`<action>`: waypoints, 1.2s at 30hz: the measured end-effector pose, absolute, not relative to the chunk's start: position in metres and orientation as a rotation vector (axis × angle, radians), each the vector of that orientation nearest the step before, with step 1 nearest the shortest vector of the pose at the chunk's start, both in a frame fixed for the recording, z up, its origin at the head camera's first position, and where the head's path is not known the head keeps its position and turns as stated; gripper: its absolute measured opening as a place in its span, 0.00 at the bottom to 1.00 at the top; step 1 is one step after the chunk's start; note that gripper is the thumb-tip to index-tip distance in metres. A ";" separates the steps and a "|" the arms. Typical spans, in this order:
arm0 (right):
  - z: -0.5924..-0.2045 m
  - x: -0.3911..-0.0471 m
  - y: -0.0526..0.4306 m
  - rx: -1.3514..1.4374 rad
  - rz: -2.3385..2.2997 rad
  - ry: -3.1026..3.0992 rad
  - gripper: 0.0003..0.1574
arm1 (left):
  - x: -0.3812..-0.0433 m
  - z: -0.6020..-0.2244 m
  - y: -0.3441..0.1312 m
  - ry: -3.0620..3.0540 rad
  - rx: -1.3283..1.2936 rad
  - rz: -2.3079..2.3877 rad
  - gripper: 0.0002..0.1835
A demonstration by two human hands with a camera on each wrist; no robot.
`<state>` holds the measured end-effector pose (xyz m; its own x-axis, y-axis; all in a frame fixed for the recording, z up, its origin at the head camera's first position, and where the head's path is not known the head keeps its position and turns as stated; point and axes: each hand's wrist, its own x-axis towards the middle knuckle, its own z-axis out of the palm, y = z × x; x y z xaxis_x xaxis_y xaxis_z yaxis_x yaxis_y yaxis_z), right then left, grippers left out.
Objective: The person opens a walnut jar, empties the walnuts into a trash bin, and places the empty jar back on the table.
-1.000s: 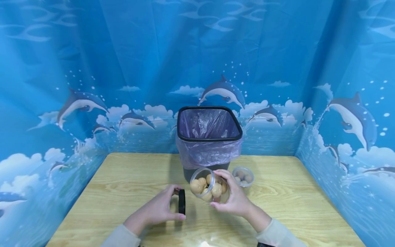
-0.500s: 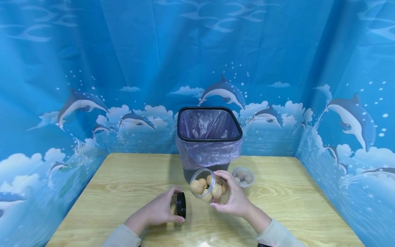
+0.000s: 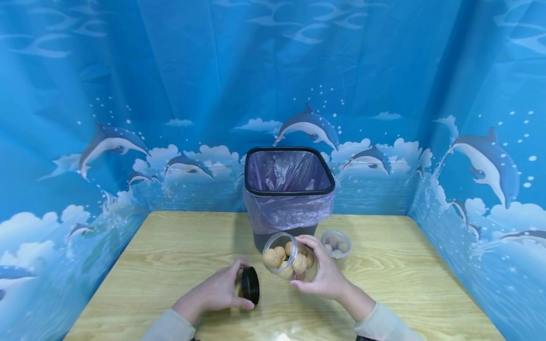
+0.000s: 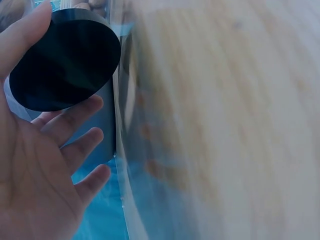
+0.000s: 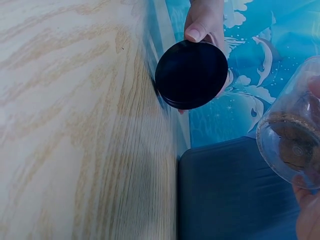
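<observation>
My left hand (image 3: 222, 288) pinches a round black lid (image 3: 250, 285) by its edge, thumb on one side and fingers on the other. In the left wrist view the flat face of the lid (image 4: 65, 65) shows, with the lower fingers spread beneath it. My right hand (image 3: 320, 270) grips a clear plastic jar (image 3: 310, 277) around its side. The jar is tilted, its uncovered mouth toward the lid, and holds several round light-brown walnut-like balls (image 3: 273, 258). In the right wrist view the jar (image 5: 280, 145) shows its base end at the right edge. Lid and jar are apart.
A dark bin (image 3: 290, 193) with a purple bag over its rim stands behind the jar. To the right of my right hand sits a second clear container (image 3: 337, 244) with several round balls. All rest on a wooden table (image 3: 179, 246), with dolphin-printed curtains (image 3: 213, 94) around.
The left hand has turned the lid, so its black face shows more toward the head camera and it sits slightly lower. The right hand and jar have stayed in place.
</observation>
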<state>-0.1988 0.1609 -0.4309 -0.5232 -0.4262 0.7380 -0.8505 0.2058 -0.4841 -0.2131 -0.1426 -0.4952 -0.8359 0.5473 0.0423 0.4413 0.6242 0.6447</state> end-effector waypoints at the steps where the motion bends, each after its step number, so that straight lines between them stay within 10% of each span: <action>1: -0.431 -0.199 0.161 1.186 1.267 -2.036 0.57 | -0.213 -0.495 -0.143 2.690 0.824 0.997 0.54; 36: -0.465 -0.222 0.174 1.179 1.261 -2.023 0.62 | -0.212 -0.493 -0.159 2.780 0.747 0.869 0.54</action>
